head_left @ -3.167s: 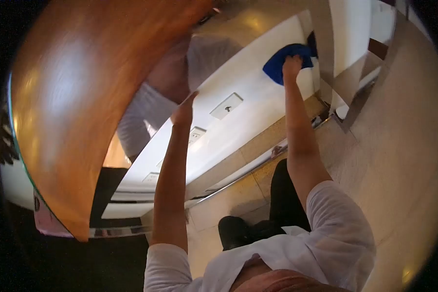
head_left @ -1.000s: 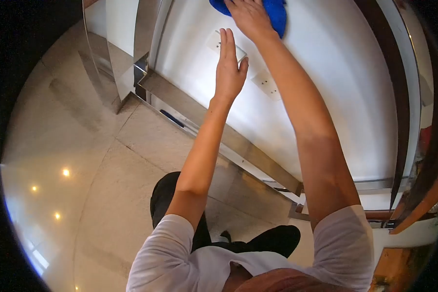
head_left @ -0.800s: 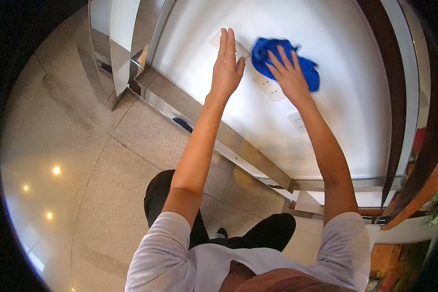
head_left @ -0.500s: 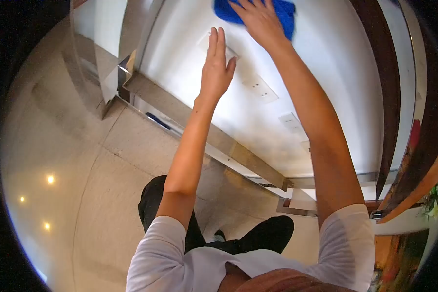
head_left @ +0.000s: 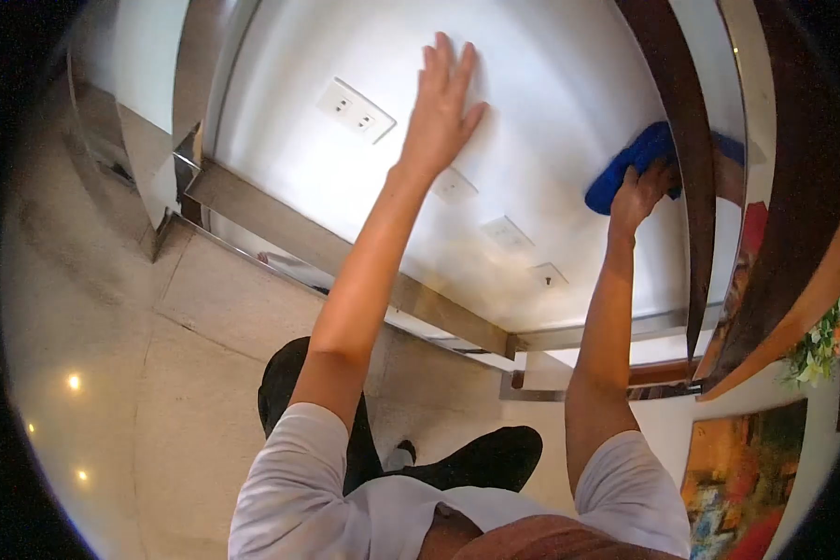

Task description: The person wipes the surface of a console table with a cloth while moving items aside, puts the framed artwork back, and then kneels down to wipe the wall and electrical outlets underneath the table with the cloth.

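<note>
My right hand presses a blue cloth against the right side of a glossy white panel, close to a dark curved strip. Part of the cloth lies hidden under the fingers. Higher up and further left, my left hand is open, its fingers spread over the panel and nothing in it. Whether its palm touches the surface I cannot tell. A white outlet plate is left of that hand. Below the hand, several more wall plates run diagonally down to the right.
A metallic ledge borders the panel's lower edge. Mirror-like trim stands at the left. Pale floor tiles lie below, near my bent legs. On the right are white flowers and a colourful painting.
My right hand has swept the blue cloth from the top of the panel down to its right side. My left hand has shifted slightly right and up, its fingers now more spread.
</note>
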### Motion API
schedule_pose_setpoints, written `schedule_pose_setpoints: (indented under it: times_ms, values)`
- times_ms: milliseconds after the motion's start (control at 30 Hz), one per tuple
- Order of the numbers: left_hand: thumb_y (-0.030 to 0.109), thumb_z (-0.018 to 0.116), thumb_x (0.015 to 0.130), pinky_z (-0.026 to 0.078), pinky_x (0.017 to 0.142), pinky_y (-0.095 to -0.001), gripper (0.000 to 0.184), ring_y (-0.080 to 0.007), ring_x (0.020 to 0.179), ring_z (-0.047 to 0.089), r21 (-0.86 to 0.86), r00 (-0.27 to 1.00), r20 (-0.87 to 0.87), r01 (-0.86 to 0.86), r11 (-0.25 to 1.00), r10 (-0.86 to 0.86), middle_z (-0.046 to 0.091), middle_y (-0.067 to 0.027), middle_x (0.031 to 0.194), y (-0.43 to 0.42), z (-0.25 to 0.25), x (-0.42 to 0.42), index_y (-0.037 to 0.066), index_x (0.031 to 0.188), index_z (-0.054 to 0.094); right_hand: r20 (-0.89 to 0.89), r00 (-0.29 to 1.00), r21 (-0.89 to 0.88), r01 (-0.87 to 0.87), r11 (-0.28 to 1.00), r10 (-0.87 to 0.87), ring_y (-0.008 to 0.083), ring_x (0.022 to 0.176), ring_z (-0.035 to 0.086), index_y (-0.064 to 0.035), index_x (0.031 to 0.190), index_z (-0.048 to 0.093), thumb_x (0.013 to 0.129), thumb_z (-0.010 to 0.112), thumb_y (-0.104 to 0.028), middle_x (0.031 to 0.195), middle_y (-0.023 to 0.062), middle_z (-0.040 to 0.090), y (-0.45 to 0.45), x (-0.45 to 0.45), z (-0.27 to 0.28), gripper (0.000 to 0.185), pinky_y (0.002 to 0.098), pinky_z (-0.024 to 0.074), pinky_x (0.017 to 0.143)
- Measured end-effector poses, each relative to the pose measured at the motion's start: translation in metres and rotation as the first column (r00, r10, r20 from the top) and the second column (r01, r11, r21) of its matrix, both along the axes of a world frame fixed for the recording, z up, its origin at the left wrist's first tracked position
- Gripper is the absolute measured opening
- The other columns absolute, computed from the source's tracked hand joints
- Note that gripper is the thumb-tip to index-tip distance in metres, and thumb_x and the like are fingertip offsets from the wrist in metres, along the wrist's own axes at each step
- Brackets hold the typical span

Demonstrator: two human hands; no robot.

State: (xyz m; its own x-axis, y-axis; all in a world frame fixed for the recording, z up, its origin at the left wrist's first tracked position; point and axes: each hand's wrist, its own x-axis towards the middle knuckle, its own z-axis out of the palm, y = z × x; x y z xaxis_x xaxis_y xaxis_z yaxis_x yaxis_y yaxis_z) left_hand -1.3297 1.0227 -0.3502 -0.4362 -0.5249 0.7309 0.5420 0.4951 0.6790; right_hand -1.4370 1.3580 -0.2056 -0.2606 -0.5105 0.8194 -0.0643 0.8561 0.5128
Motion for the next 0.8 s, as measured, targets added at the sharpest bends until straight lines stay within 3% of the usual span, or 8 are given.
schedule_pose_setpoints:
  times_ms: [133, 233, 333, 500, 567, 667, 700, 800]
  values:
    - [0.012, 0.071, 0.08, 0.029, 0.113, -0.0443, 0.088, -0.0379, 0.142, 0.016, -0.009, 0.979, 0.101, 0.179, 0.984, -0.177, 0.008, -0.0199, 0.156, 0.007, -0.017, 0.002, 0.009, 0.149, 0.018, -0.161, 0.985, -0.057, -0.076, 0.995, 0.065, 0.0489, 0.129, 0.033, 0.007, 0.136, 0.04, 0.089, 0.052, -0.018, 0.142, 0.0302, 0.036, -0.099, -0.023, -0.005, 0.055, 0.0551, 0.022, 0.11]
    - [0.007, 0.073, 0.076, 0.032, 0.112, -0.0463, 0.088, -0.0345, 0.143, 0.018, -0.132, 0.967, 0.221, 0.156, 0.979, -0.125, 0.01, -0.0167, 0.156, 0.004, -0.026, 0.008, 0.002, 0.147, 0.02, 0.119, 0.973, -0.162, -0.179, 0.97, 0.2, 0.0475, 0.128, 0.035, 0.0022, 0.137, 0.041, 0.089, 0.05, -0.014, 0.139, 0.0282, 0.04, -0.211, 0.038, 0.011, 0.052, 0.0578, 0.0229, 0.109]
    - [0.005, 0.073, 0.074, 0.033, 0.111, -0.0473, 0.089, -0.0336, 0.143, 0.019, -0.165, 0.971, 0.216, 0.136, 0.977, -0.099, 0.012, -0.016, 0.156, 0.003, -0.033, 0.006, 0.002, 0.146, 0.021, -0.045, 0.98, 0.141, -0.188, 0.972, 0.196, 0.0454, 0.128, 0.038, -0.0046, 0.137, 0.044, 0.087, 0.052, -0.013, 0.138, 0.0235, 0.043, -0.267, 0.035, 0.01, 0.052, 0.0602, 0.0236, 0.107]
    - [0.002, 0.071, 0.073, 0.03, 0.112, -0.0485, 0.09, -0.0333, 0.144, 0.015, -0.161, 0.975, 0.202, 0.13, 0.978, -0.096, 0.008, -0.0145, 0.157, 0.007, -0.035, 0.004, 0.001, 0.147, 0.02, 0.083, 0.934, 0.4, -0.35, 0.847, 0.347, 0.043, 0.133, 0.033, -0.0174, 0.139, 0.047, 0.086, 0.055, -0.009, 0.144, 0.0156, 0.041, -0.37, 0.013, 0.021, 0.054, 0.0643, 0.0248, 0.105]
    - [0.002, 0.071, 0.073, 0.029, 0.113, -0.0487, 0.089, -0.0335, 0.144, 0.014, -0.163, 0.976, 0.205, 0.104, 0.981, -0.069, 0.009, -0.0143, 0.157, 0.008, -0.036, 0.003, 0.0, 0.147, 0.021, 0.096, 0.881, 0.418, -0.458, 0.784, 0.464, 0.0427, 0.134, 0.032, 0.0025, 0.122, 0.056, 0.085, 0.042, -0.006, 0.135, 0.0217, 0.048, -0.419, 0.019, 0.016, 0.041, 0.0539, 0.0216, 0.111]
    - [0.005, 0.066, 0.076, 0.029, 0.112, -0.0489, 0.082, -0.0338, 0.143, 0.017, -0.202, 0.973, 0.231, 0.075, 0.977, -0.027, 0.013, -0.0161, 0.156, 0.013, -0.038, -0.001, -0.002, 0.146, 0.023, 0.072, 0.776, 0.494, -0.574, 0.653, 0.627, 0.0405, 0.136, 0.03, 0.0015, 0.119, 0.059, 0.087, 0.041, -0.011, 0.133, 0.0194, 0.051, -0.471, -0.013, -0.016, 0.039, 0.0558, 0.0181, 0.113]
    - [0.006, 0.063, 0.078, 0.03, 0.112, -0.0489, 0.078, -0.0339, 0.143, 0.018, -0.219, 0.97, 0.244, 0.065, 0.973, -0.01, 0.015, -0.0171, 0.155, 0.015, -0.04, -0.002, -0.002, 0.145, 0.024, 0.269, 0.765, 0.458, -0.636, 0.621, 0.585, 0.0402, 0.137, 0.03, -0.0003, 0.119, 0.06, 0.087, 0.043, -0.014, 0.133, 0.0183, 0.051, -0.482, -0.009, -0.027, 0.038, 0.0574, 0.0165, 0.113]
    - [0.01, 0.059, 0.082, 0.027, 0.114, -0.0469, 0.073, -0.0342, 0.143, 0.019, 0.114, 0.892, 0.133, 0.419, 0.901, -0.432, 0.02, -0.0196, 0.153, 0.014, -0.046, -0.009, -0.003, 0.145, 0.024, 0.474, 0.718, 0.542, -0.694, 0.474, 0.509, 0.0401, 0.138, 0.029, 0.0001, 0.118, 0.06, 0.087, 0.043, -0.015, 0.134, 0.0178, 0.051, -0.489, -0.018, -0.097, 0.038, 0.0609, 0.0137, 0.113]
